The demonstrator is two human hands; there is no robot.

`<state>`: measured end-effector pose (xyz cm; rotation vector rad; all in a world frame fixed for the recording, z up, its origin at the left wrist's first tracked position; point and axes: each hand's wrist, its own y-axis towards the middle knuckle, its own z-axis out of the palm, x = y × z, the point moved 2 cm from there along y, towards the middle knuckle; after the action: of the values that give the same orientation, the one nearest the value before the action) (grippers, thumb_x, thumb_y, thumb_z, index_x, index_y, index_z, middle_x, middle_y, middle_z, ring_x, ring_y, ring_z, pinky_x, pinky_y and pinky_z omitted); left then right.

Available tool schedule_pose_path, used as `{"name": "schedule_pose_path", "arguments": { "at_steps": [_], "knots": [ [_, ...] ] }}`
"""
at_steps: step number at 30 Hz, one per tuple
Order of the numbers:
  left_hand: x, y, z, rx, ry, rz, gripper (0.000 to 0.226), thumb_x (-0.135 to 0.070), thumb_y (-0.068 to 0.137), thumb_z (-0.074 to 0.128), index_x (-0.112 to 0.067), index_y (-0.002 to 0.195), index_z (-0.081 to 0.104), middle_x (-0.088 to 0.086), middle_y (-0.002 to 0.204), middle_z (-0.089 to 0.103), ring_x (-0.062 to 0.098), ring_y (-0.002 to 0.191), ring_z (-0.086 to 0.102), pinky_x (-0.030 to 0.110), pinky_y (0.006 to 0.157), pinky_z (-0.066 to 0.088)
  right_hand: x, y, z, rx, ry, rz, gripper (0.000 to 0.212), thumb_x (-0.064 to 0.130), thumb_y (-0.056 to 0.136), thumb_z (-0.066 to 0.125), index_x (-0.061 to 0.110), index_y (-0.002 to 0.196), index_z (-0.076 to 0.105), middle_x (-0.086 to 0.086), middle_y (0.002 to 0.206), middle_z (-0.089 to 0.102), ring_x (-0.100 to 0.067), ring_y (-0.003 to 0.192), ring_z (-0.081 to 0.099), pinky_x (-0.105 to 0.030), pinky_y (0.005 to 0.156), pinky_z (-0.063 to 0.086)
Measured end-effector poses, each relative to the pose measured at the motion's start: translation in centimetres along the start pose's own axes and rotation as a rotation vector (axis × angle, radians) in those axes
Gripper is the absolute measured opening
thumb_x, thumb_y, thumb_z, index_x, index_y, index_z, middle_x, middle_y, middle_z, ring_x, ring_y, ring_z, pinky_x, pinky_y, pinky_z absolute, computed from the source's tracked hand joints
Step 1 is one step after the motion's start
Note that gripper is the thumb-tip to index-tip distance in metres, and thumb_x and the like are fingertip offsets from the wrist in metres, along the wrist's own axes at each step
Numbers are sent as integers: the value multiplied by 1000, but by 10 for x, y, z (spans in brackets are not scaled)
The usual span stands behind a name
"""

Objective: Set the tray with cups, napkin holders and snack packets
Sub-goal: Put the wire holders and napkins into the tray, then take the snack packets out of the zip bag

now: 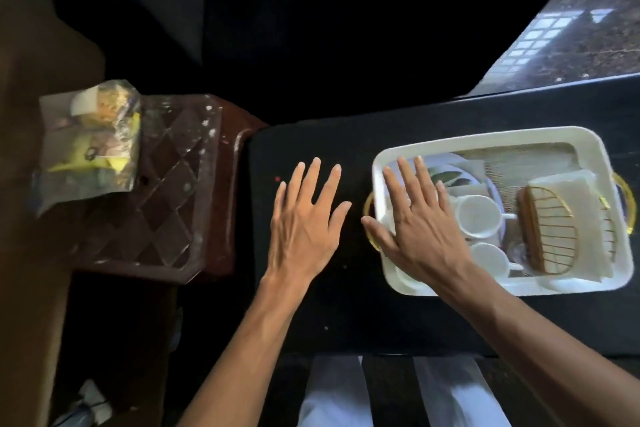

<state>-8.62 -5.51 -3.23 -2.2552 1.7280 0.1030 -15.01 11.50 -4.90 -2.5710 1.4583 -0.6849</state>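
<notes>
A white tray [478,139] with gold handles stands on the black table [346,315]. Inside it are two white cups [479,215] [490,258], a gold wire napkin holder [549,229] lying with white napkins [568,187], and a plate [450,173] at the far left. My right hand [415,225] is spread flat over the tray's left end, fingers straight. My left hand [306,218] is spread flat over the bare table, left of the tray. Neither hand holds anything. Clear snack packets [90,142] with yellow contents lie on a brown stool at the far left.
The brown plastic stool [166,191] stands left of the table, touching its corner. Beyond the table it is dark. A shiny stone floor [571,31] shows at the upper right. My knees in light trousers [336,392] are below the table's near edge.
</notes>
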Motion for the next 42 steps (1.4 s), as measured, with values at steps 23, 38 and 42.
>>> {"name": "schedule_pose_path", "arguments": {
  "at_steps": [23, 38, 42],
  "knots": [
    [387, -39, -85, -933, -1558, -1348, 62, -25, 101, 62, -10, 154, 34, 22, 143, 55, 29, 116, 64, 34, 95, 57, 263, 89, 52, 119, -83, -283, 92, 78, 88, 4, 21, 159, -1, -4, 166, -14, -22, 150, -24, -55, 123, 7],
    [395, 6, -136, -1015, -1586, -1160, 45, -50, 91, 69, -22, 126, 67, 0, 129, 71, 14, 110, 71, 26, 82, 59, 248, 72, 38, 26, 16, -181, 87, 73, 94, 23, 14, 158, 21, -5, 166, 14, -19, 155, -2, -49, 122, 23],
    [333, 13, -173, -1084, -1250, -748, 21, -47, 94, 66, -34, 93, 82, -12, 98, 81, 8, 91, 77, 32, 85, 60, 235, 49, 10, -61, 129, -93, 82, 67, 93, 37, 11, 152, 35, -6, 160, 32, -20, 153, 16, -40, 119, 32]
  ]
}}
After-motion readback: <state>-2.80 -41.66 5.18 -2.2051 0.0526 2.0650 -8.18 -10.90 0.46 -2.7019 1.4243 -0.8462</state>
